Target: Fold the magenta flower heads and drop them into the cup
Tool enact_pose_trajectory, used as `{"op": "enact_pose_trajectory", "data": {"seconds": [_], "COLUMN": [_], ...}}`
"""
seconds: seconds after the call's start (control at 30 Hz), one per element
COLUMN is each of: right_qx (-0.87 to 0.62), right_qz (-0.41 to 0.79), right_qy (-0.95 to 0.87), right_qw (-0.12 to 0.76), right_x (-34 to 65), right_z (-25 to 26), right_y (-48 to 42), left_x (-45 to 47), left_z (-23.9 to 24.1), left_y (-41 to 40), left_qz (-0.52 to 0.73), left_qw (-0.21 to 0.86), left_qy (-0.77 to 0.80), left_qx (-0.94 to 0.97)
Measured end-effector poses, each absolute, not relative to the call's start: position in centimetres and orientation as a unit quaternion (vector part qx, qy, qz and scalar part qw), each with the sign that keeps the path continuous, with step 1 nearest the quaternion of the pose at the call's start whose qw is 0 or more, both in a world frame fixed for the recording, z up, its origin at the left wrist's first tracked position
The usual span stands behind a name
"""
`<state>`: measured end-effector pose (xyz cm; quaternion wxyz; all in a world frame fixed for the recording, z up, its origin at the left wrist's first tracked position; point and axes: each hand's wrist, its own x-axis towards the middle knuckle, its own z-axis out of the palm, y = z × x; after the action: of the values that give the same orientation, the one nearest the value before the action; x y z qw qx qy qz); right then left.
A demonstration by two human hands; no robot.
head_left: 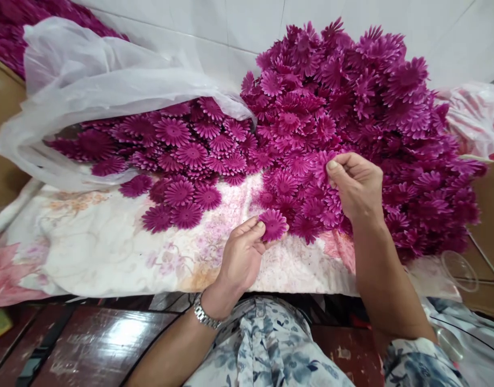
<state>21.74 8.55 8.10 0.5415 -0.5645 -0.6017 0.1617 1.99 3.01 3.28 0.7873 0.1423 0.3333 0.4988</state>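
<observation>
My left hand (242, 258) pinches a single purple fabric flower (273, 223) between thumb and fingers, just above the floral cloth (89, 247). My right hand (356, 185) is curled with its fingertips closed on a purple flower (321, 164) at the near edge of the big heap of purple flowers (351, 118). A steel watch (204, 314) sits on my left wrist. More flowers (178, 161) spill from a clear plastic bag (101, 86) on the left.
White tiled wall (230, 27) behind the heap. A cardboard box (0, 107) stands at the left, a pink-printed plastic bag (478, 118) at the right. A dark red wooden edge (89, 338) runs under the cloth. A clear plastic item (458, 269) lies at lower right.
</observation>
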Motion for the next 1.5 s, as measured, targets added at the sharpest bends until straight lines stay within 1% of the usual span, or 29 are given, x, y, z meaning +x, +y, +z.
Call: {"op": "enact_pose_trajectory", "data": {"seconds": [0.1, 0.17, 0.23, 0.33, 0.47, 0.57, 0.63, 0.73, 0.83, 1.0, 1.07, 1.13, 1.2, 1.27, 1.4, 1.5], "right_qx": [-0.544, -0.541, -0.538, -0.513, -0.482, -0.484, -0.486, -0.480, -0.464, -0.512, -0.536, -0.550, -0.540, -0.521, -0.512, -0.496], "right_qz": [0.251, 0.263, 0.235, 0.161, 0.099, 0.092, 0.108, 0.173, 0.244, 0.210, 0.252, 0.332, 0.416, 0.469, 0.498, 0.511], "right_qy": [-0.602, -0.630, -0.678, -0.752, -0.795, -0.793, -0.789, -0.777, -0.765, -0.739, -0.710, -0.662, -0.613, -0.583, -0.555, -0.532], "right_qw": [0.527, 0.492, 0.443, 0.381, 0.356, 0.358, 0.360, 0.368, 0.375, 0.385, 0.382, 0.386, 0.400, 0.412, 0.427, 0.458], "right_x": [20.5, 19.5, 18.7, 17.6, 16.9, 16.8, 16.8, 16.8, 16.8, 16.4, 16.3, 16.2, 16.0, 15.8, 15.5, 15.4], "right_z": [7.7, 7.3, 6.9, 6.2, 5.6, 5.3, 5.2, 5.2, 5.3, 5.2, 5.0, 4.6, 4.0, 3.6, 3.2, 3.2], "right_y": [7.2, 6.4, 5.5, 4.5, 3.8, 3.5, 3.4, 3.4, 3.2, 2.6, 2.4, 2.4, 2.4, 2.5, 2.5, 2.5], "left_x": [2.4, 2.7, 2.9, 3.0, 3.0, 2.8, 2.8, 2.7, 2.6, 2.6, 2.5, 2.5, 2.4, 2.4, 2.4, 2.5], "left_z": [3.6, 3.8, 3.9, 3.8, 3.1, 2.9, 2.9, 2.9, 2.4, 1.0, 0.7, 0.6, 0.5, 0.4, 0.2, 0.2], "left_y": [3.0, 2.9, 2.9, 2.9, 2.9, 2.8, 2.7, 2.7, 2.7, 2.5, 2.5, 2.5, 2.5, 2.5, 2.5, 2.4], "left_qz": [0.509, 0.517, 0.521, 0.522, 0.524, 0.534, 0.534, 0.538, 0.555, 0.568, 0.569, 0.573, 0.575, 0.573, 0.567, 0.566], "left_qw": [0.785, 0.785, 0.786, 0.783, 0.758, 0.738, 0.735, 0.723, 0.678, 0.601, 0.585, 0.563, 0.538, 0.522, 0.517, 0.533], "left_qy": [0.325, 0.309, 0.296, 0.294, 0.342, 0.370, 0.375, 0.383, 0.409, 0.448, 0.453, 0.463, 0.477, 0.486, 0.481, 0.470], "left_qx": [0.143, 0.146, 0.153, 0.170, 0.185, 0.183, 0.184, 0.203, 0.254, 0.340, 0.358, 0.375, 0.391, 0.404, 0.424, 0.417]}}
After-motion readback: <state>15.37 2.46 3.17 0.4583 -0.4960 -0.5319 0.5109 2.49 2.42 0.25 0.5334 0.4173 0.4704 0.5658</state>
